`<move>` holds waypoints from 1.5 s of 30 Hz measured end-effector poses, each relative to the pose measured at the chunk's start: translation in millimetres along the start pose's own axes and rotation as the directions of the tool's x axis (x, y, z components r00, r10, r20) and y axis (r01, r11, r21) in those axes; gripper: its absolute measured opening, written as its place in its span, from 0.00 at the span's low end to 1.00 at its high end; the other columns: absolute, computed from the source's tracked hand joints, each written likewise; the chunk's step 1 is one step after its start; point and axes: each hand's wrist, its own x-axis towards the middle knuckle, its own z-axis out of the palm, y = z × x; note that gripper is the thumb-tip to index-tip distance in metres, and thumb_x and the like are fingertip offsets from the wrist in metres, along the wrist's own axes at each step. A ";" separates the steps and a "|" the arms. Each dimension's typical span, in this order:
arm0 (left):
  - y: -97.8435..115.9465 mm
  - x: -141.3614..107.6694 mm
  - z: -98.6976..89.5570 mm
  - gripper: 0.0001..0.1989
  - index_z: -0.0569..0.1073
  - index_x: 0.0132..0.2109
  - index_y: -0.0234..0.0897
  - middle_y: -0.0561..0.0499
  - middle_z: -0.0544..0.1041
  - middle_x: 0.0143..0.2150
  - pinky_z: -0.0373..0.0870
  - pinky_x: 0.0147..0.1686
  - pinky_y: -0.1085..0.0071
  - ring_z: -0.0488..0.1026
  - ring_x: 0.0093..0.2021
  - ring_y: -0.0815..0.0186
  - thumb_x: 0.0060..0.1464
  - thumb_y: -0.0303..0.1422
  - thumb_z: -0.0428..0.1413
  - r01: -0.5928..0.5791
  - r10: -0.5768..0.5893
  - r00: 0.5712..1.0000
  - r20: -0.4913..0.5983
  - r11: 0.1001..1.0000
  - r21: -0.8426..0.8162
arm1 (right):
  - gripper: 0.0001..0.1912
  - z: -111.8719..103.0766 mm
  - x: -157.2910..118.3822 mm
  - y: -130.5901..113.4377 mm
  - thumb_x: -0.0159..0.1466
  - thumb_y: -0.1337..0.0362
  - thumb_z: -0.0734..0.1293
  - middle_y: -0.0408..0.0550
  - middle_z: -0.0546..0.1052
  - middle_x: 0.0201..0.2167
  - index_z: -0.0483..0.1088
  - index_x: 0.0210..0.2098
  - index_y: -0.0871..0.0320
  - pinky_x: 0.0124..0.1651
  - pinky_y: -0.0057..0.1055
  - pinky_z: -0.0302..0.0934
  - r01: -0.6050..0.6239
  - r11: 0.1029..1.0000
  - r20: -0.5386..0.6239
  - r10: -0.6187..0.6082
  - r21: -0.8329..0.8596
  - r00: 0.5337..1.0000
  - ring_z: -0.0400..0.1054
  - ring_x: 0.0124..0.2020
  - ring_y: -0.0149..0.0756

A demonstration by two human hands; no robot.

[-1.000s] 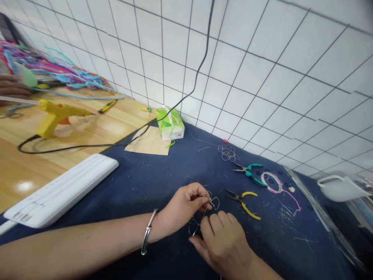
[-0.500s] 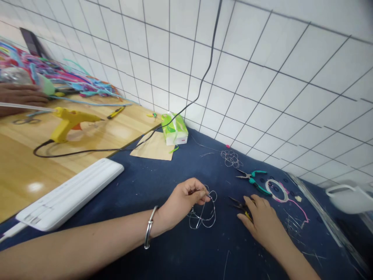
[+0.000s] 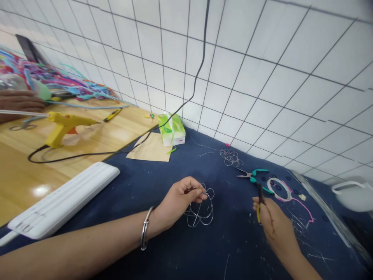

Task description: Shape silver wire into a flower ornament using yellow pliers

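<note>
Between thumb and fingers, my left hand [image 3: 182, 198] pinches a looped silver wire shape [image 3: 201, 217] near its upper part; the loops hang over the dark blue cloth [image 3: 140, 194]. My right hand [image 3: 275, 223] is closed around small pliers [image 3: 260, 202] with yellow and dark handles, their dark tip pointing up. Just behind the right hand lie teal-handled pliers [image 3: 254, 177] on the cloth. A second looped wire shape [image 3: 230, 157] rests near the wall.
A white ring of cord [image 3: 279, 189] and wire scraps lie at the right, by a white cup [image 3: 354, 196]. Leftward are a power strip [image 3: 64, 202], a yellow glue gun [image 3: 62, 126], a tissue pack [image 3: 172, 132] and another person's hand [image 3: 20, 104].
My right hand has lifted the small pliers off the cloth, turned them upward and moved slightly right. My left hand still pinches the wire shape. The whole view has shifted a little.
</note>
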 end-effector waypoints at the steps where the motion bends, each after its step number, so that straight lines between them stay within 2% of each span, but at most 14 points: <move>1: 0.2 0.1 0.0 0.03 0.67 0.33 0.35 0.49 0.76 0.32 0.68 0.35 0.70 0.73 0.34 0.67 0.53 0.31 0.52 -0.001 0.001 1.000 -0.003 1.000 0.003 | 0.12 -0.3 -0.7 -2.6 0.65 0.63 0.53 0.48 0.73 0.37 0.63 0.45 0.56 0.38 0.29 0.63 -0.040 0.997 -0.007 0.040 0.069 0.999 0.69 0.36 0.34; 4: 0.9 0.2 -0.3 0.03 0.67 0.34 0.35 0.49 0.75 0.32 0.68 0.35 0.69 0.73 0.34 0.66 0.53 0.31 0.52 -0.009 0.010 1.000 -0.008 1.000 0.011 | 0.10 8.3 -2.1 -8.6 0.63 0.60 0.57 0.47 0.73 0.35 0.64 0.41 0.56 0.37 0.30 0.63 -0.066 0.992 0.030 0.064 0.103 0.998 0.69 0.36 0.35; 7: 1.5 0.1 -0.7 0.03 0.67 0.34 0.35 0.49 0.75 0.33 0.68 0.35 0.69 0.73 0.35 0.66 0.53 0.31 0.52 -0.022 0.022 1.000 -0.005 1.000 0.009 | 0.08 18.7 -3.4 -12.3 0.63 0.61 0.58 0.48 0.72 0.34 0.65 0.37 0.57 0.39 0.32 0.62 0.032 0.993 0.073 -0.040 0.112 0.997 0.68 0.37 0.36; 9: 1.5 -0.1 -0.8 0.04 0.67 0.34 0.35 0.49 0.75 0.33 0.69 0.35 0.69 0.73 0.35 0.66 0.53 0.31 0.53 -0.030 0.030 1.000 -0.001 1.000 0.006 | 0.08 17.2 -4.2 -18.9 0.63 0.60 0.58 0.48 0.71 0.34 0.65 0.36 0.57 0.40 0.33 0.61 0.087 0.987 0.099 -0.100 0.133 0.990 0.66 0.37 0.37; 11: 1.0 -0.3 -0.7 0.04 0.67 0.34 0.35 0.49 0.75 0.33 0.69 0.36 0.69 0.74 0.35 0.66 0.53 0.31 0.52 -0.037 0.037 0.999 0.004 0.999 0.008 | 0.10 6.9 -3.7 -32.3 0.64 0.59 0.57 0.48 0.71 0.34 0.64 0.38 0.57 0.39 0.32 0.60 0.033 0.981 0.164 -0.066 0.191 0.984 0.66 0.36 0.36; 13: 0.0 -0.2 -0.5 0.04 0.67 0.34 0.34 0.49 0.75 0.33 0.69 0.35 0.70 0.73 0.35 0.66 0.54 0.31 0.52 -0.045 0.045 0.999 0.008 0.999 0.022 | 0.11 -8.4 -0.6 -51.5 0.66 0.59 0.53 0.45 0.71 0.35 0.62 0.41 0.55 0.36 0.28 0.60 -0.036 0.944 0.300 -0.068 0.329 0.952 0.66 0.35 0.32; 15: -1.3 0.2 -0.5 0.03 0.67 0.34 0.34 0.49 0.75 0.33 0.69 0.35 0.70 0.73 0.34 0.67 0.53 0.30 0.52 -0.049 0.049 0.999 0.007 0.998 0.038 | 0.13 -22.2 5.7 -71.1 0.67 0.58 0.51 0.43 0.70 0.35 0.62 0.40 0.54 0.38 0.27 0.58 -0.074 0.906 0.430 -0.124 0.417 0.894 0.65 0.36 0.31; 18: -2.8 1.4 -1.0 0.03 0.67 0.34 0.34 0.49 0.75 0.33 0.69 0.35 0.71 0.73 0.34 0.68 0.53 0.29 0.52 -0.059 0.060 0.998 -0.009 0.997 0.058 | 0.16 -30.1 17.8 -89.2 0.67 0.55 0.50 0.42 0.70 0.31 0.63 0.33 0.55 0.36 0.27 0.56 -0.112 0.916 0.549 -0.130 0.386 0.826 0.64 0.32 0.30; 20: -2.9 2.6 -1.4 0.03 0.68 0.34 0.34 0.50 0.75 0.33 0.69 0.34 0.72 0.73 0.34 0.68 0.52 0.29 0.52 -0.062 0.064 0.998 -0.017 0.995 0.079 | 0.19 -26.1 24.4 -91.4 0.67 0.54 0.49 0.42 0.69 0.28 0.62 0.29 0.56 0.34 0.27 0.55 -0.117 0.941 0.587 -0.098 0.317 0.804 0.63 0.30 0.30; 23: -2.1 4.5 -1.7 0.03 0.68 0.32 0.33 0.50 0.74 0.31 0.68 0.32 0.73 0.72 0.32 0.69 0.52 0.28 0.52 -0.040 0.043 0.999 -0.029 0.993 0.110 | 0.21 -14.9 29.0 -86.5 0.67 0.52 0.48 0.42 0.69 0.26 0.61 0.26 0.56 0.31 0.28 0.54 -0.115 0.961 0.611 -0.066 0.252 0.789 0.62 0.27 0.30; 27: -1.8 6.1 -0.4 0.02 0.69 0.32 0.32 0.50 0.74 0.29 0.68 0.30 0.73 0.71 0.30 0.70 0.52 0.26 0.52 -0.001 0.003 1.000 -0.025 0.994 0.109 | 0.21 -6.8 29.9 -80.1 0.67 0.53 0.47 0.43 0.70 0.26 0.62 0.28 0.56 0.32 0.28 0.53 -0.116 0.960 0.608 -0.066 0.255 0.791 0.62 0.27 0.31; 37: -3.3 3.2 2.9 0.03 0.69 0.32 0.32 0.51 0.74 0.27 0.67 0.30 0.73 0.71 0.28 0.70 0.51 0.25 0.51 0.011 -0.011 1.000 0.003 0.990 0.139 | 0.21 -11.9 29.4 -78.5 0.67 0.53 0.47 0.42 0.69 0.25 0.59 0.25 0.56 0.29 0.28 0.51 -0.078 0.985 0.647 -0.039 0.152 0.761 0.60 0.26 0.31; 45: -2.6 1.6 7.1 0.02 0.69 0.32 0.32 0.51 0.74 0.27 0.67 0.30 0.73 0.70 0.28 0.70 0.51 0.27 0.53 0.018 -0.022 1.000 0.020 0.988 0.152 | 0.21 -12.1 28.5 -79.4 0.67 0.55 0.47 0.43 0.70 0.25 0.59 0.25 0.56 0.30 0.28 0.51 -0.015 0.994 0.647 -0.062 0.113 0.760 0.61 0.26 0.31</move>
